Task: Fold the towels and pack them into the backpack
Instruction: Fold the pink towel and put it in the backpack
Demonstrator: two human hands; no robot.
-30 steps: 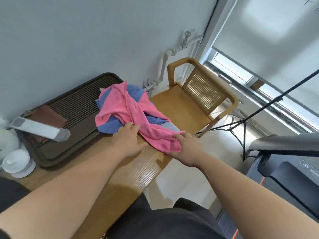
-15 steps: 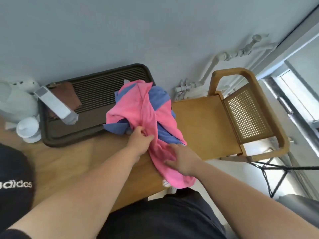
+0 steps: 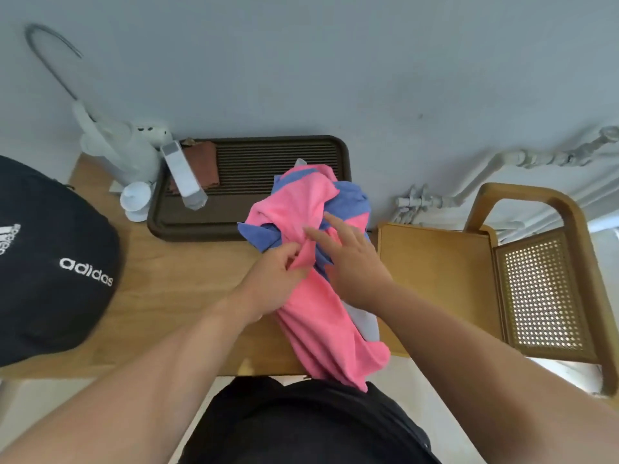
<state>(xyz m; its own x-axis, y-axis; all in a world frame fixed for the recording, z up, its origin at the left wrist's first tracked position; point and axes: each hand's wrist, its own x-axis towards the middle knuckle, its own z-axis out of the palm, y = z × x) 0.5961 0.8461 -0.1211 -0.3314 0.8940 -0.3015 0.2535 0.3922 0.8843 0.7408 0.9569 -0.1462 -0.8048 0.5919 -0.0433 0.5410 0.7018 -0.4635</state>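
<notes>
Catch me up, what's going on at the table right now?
A person is sorting a tangled heap of towels on the wooden table. The left hand pinches a fold of the pink towel, while the right hand rests with straight fingers on the heap, over the blue towel wound into the pink one. Nothing is folded yet. The black backpack sits at the table's left end, apart from the towels.

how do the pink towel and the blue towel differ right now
The pink towel lies on top and hangs over the front edge of the table; the blue towel shows only in patches beneath. The left hand pinches the pink towel; no hand grips the blue towel. Both are crumpled, tangled in one heap.
</notes>
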